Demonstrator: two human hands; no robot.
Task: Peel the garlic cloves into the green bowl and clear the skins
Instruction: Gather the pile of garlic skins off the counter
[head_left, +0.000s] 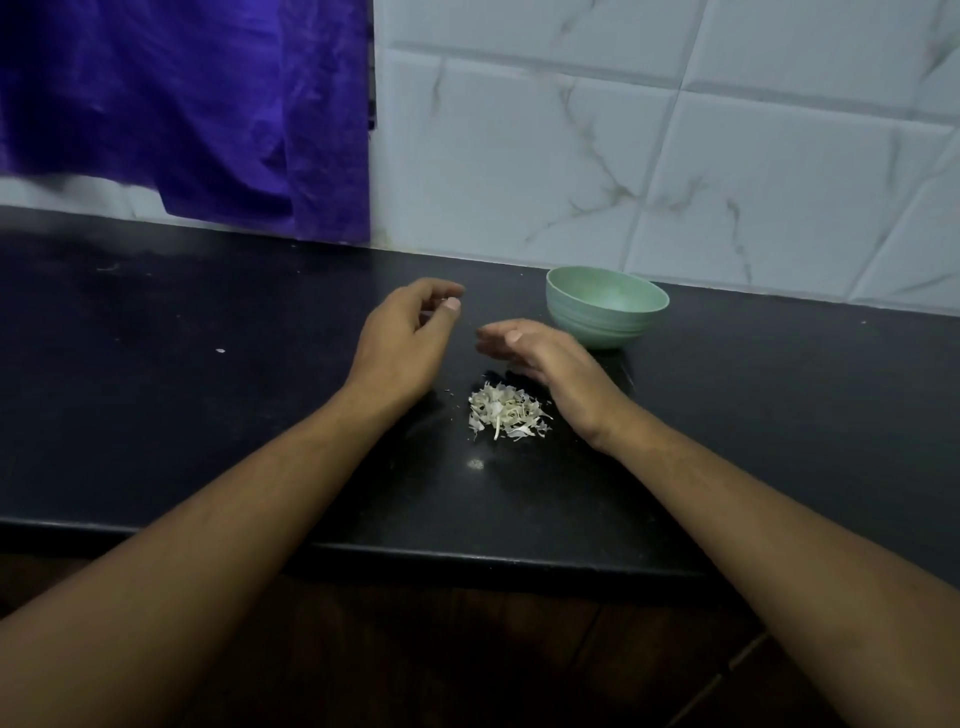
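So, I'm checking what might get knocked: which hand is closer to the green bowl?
Right. The right hand lies just beside the green bowl, on its near-left side. The left hand is farther left, past the right hand's fingertips.

glossy black stone counter (208, 415), matt plastic green bowl (605, 322), papery skins (506, 410), purple cloth (208, 104)

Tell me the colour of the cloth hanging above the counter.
Deep purple, verging on blue; the cloth shows best in the head view.
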